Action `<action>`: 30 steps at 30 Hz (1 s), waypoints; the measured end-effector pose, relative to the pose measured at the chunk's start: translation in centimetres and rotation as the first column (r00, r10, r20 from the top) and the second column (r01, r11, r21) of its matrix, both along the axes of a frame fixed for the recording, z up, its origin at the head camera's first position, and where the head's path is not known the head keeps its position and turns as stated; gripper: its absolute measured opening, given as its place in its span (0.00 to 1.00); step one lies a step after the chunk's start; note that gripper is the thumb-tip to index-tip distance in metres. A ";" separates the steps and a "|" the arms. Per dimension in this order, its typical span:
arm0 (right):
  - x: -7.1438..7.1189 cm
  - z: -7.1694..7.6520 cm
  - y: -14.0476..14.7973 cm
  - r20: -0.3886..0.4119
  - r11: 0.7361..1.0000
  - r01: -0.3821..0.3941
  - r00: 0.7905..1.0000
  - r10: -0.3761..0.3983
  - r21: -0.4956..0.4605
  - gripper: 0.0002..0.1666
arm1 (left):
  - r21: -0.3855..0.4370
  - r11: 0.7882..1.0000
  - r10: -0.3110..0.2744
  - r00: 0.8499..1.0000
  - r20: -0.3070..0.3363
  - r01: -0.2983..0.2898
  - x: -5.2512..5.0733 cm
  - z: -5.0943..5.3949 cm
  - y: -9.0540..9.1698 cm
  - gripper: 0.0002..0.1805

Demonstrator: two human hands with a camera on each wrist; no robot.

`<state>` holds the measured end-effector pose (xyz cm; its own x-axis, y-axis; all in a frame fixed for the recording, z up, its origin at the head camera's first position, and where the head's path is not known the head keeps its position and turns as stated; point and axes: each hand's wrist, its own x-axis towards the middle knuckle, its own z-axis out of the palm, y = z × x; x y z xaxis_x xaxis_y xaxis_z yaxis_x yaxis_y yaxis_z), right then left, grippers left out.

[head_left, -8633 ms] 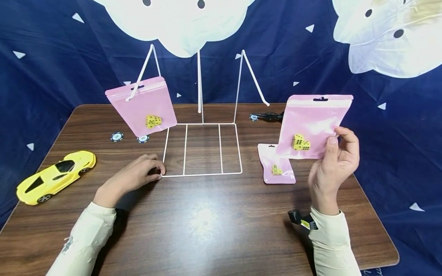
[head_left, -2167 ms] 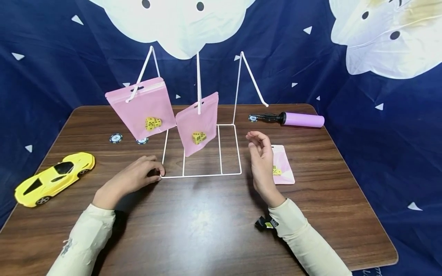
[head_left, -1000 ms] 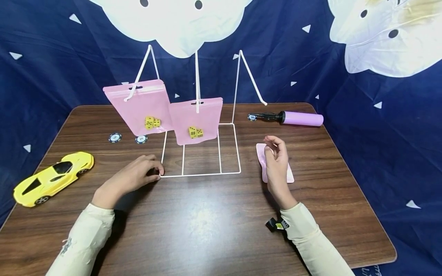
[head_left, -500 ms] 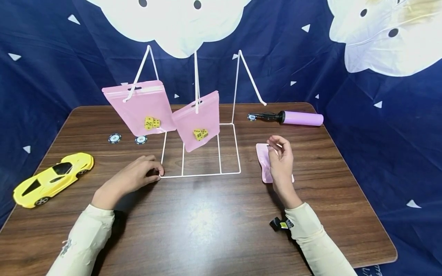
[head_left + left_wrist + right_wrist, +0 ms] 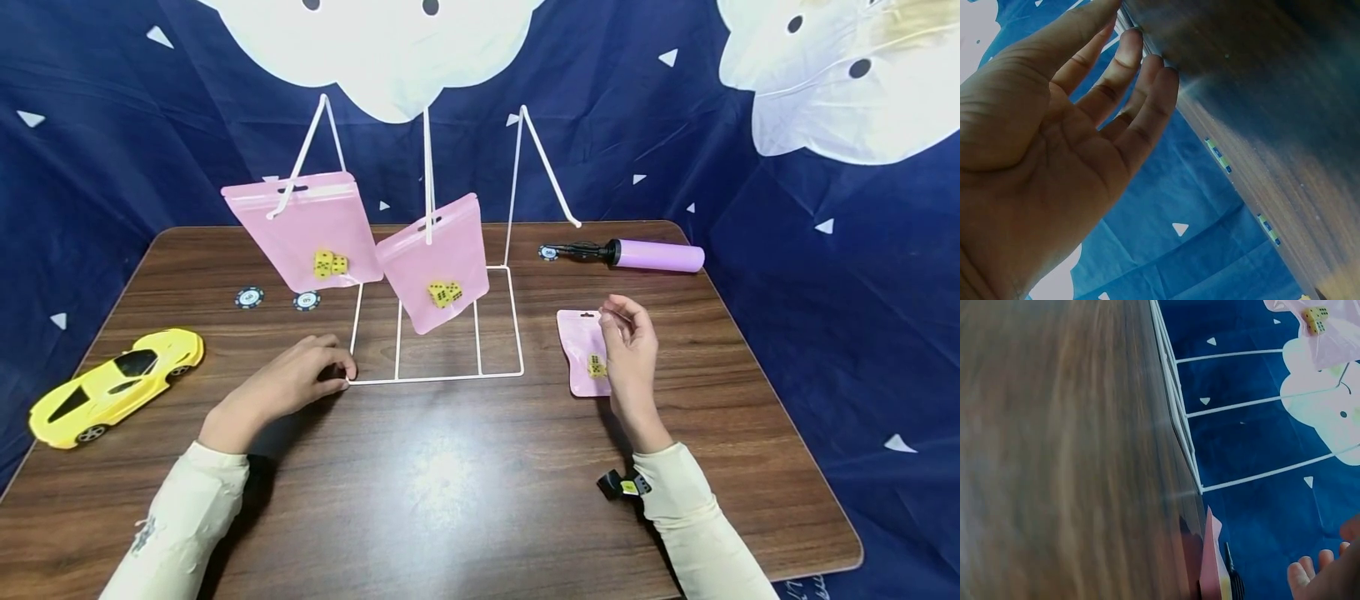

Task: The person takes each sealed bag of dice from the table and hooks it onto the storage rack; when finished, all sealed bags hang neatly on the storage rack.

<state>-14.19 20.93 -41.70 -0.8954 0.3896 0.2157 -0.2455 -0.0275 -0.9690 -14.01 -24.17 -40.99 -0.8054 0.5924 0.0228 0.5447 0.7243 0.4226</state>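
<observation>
My left hand (image 5: 296, 379) pinches the front left corner of a white wire display rack (image 5: 435, 381); the left wrist view shows the palm and bent fingers (image 5: 1147, 106). A pink zip pouch (image 5: 307, 229) with yellow dice hangs from the rack's left hook. From the middle hook hangs a second pink pouch (image 5: 435, 258), turned at an angle, dice in its lower part. A third, pink pouch (image 5: 579, 346) lies flat on the table right of the rack. Over its right side hovers my right hand (image 5: 632, 358), fingers loosely bent, holding nothing and partly covering it.
The rack's right hook (image 5: 551, 167) carries nothing. A purple hand pump (image 5: 658, 255) lies behind the right hand, its nozzle by a poker chip (image 5: 548, 252). Two more chips (image 5: 250, 297) and a yellow toy car (image 5: 120, 383) are on the left. A blue cloth backs the table.
The second pouch, earlier in the right hand, now hangs on the middle hook and swings. The right hand left it, then moved right across the flat pouch. The left hand stays put.
</observation>
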 end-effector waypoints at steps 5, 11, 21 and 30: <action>-0.2 0.0 0.7 0.023 0.999 0.012 1.000 -0.013 0.032 0.14 | -0.004 1.000 0.003 1.000 0.007 -0.003 0.0 0.1 0.1 0.09; -0.2 0.1 1.8 0.070 0.997 0.010 0.997 -0.016 0.083 0.18 | -0.004 1.000 0.000 1.000 -0.004 0.000 -0.1 0.0 0.0 0.09; 0.1 -0.2 3.6 0.151 0.997 0.007 0.988 -0.018 0.076 0.20 | 0.007 1.000 -0.006 1.000 -0.015 0.006 -0.2 0.0 0.1 0.09; 0.7 -0.1 5.4 0.237 0.990 0.020 0.970 -0.053 0.141 0.23 | 0.003 1.000 -0.001 1.000 0.000 0.001 0.0 0.0 0.1 0.09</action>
<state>-13.53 26.30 -41.77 -0.9130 0.4049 0.0502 -0.0040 0.1143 -0.9934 -14.02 -24.08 -41.02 -0.8049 0.5929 0.0241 0.5452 0.7228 0.4246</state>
